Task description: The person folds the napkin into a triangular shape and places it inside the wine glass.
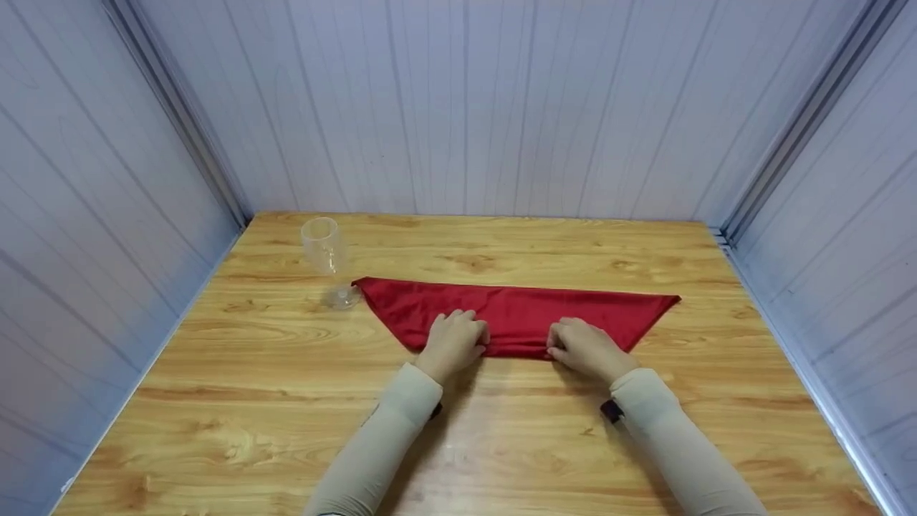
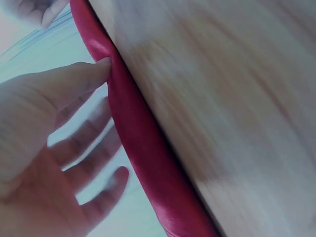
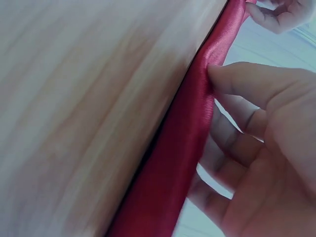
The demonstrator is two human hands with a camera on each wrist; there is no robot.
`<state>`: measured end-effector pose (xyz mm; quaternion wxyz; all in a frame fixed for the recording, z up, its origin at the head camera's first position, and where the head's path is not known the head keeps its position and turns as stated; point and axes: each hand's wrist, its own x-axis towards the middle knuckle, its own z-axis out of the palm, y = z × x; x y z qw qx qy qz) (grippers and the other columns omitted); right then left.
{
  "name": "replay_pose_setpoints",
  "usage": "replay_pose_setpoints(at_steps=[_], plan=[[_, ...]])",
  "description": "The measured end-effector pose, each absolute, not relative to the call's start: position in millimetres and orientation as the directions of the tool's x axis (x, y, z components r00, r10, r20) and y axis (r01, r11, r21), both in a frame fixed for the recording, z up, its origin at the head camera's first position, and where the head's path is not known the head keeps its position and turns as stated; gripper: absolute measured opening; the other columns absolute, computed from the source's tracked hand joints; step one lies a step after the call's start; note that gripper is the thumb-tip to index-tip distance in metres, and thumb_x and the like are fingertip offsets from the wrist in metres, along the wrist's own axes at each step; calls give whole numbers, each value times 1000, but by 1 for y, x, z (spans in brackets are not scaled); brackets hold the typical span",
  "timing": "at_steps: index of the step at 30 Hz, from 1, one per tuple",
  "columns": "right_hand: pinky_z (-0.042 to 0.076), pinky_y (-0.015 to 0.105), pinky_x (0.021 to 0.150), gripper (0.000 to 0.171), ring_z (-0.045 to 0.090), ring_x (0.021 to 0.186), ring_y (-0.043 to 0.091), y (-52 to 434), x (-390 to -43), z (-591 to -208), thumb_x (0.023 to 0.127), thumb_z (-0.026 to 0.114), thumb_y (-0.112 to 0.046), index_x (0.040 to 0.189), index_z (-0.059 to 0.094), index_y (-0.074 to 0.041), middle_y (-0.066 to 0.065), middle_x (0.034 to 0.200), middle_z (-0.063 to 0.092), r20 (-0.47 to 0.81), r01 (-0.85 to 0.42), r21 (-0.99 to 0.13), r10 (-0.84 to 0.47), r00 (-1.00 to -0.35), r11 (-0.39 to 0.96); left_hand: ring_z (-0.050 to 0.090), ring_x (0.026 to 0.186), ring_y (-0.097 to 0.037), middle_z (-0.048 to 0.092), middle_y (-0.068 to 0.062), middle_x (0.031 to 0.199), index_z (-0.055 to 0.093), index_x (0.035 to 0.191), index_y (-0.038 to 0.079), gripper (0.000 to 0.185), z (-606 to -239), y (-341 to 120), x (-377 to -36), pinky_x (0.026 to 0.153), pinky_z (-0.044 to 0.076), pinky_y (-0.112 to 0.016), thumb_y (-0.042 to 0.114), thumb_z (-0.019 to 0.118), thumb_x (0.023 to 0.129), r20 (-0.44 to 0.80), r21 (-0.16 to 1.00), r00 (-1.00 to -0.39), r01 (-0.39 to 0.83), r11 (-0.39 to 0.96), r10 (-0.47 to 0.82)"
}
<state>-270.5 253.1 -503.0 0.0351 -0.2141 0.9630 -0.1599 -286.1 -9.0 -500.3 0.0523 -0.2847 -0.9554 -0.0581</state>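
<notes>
A red cloth (image 1: 516, 315) is spread flat on the wooden surface (image 1: 501, 444), folded into a long shape with a straight far edge, pointed ends to left and right, and a shorter near edge. The left hand (image 1: 453, 342) is placed on the near edge of the cloth left of its middle, and the right hand (image 1: 584, 349) is placed on the same edge right of its middle, the two hands a little apart. In the left wrist view the cloth's rolled near edge (image 2: 143, 148) is seen pinched between the thumb and the loosely curled fingers (image 2: 94, 143) of the left hand. In the right wrist view the same red edge (image 3: 182, 158) is seen gripped between the thumb and the bent fingers (image 3: 237, 118) of the right hand. Both forearms are covered by pale beige sleeves (image 1: 387, 437). A clear stemmed glass (image 1: 326, 258) is seen standing upright just beside the cloth's left point, its foot close to the tip. The surface is enclosed on three sides by pale panelled walls (image 1: 466, 100).
</notes>
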Motion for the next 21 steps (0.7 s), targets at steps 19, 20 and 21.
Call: replay_pose_setpoints(at_steps=[19,20,21], plan=[[54,39,79,13,63,92,22,252,-262,-501,90,76,-21,97,73,-10,-1,92,63,3,-445,-251,-459,-888,859,68,88,-23,73,2,96,81,101,25,17,-500,-12,-282,71,51,-40,28,82,84,115,3,-802,590,807,586],[54,39,79,12,63,91,22,252,-262,-501,91,76,-21,96,72,-11,0,92,63,5,-447,-249,-461,-888,859,68,87,-23,72,2,95,80,100,24,16,-501,-12,-282,71,51,-40,26,81,84,121,3,-800,592,806,587],[54,39,78,10,63,90,22,252,-262,-501,91,75,-20,95,72,-11,0,91,62,6,-449,-248,-462,-887,858,68,87,-23,72,2,95,80,99,24,15,-501,-12,-282,70,51,-41,25,81,85,126,4,-799,593,805,588]])
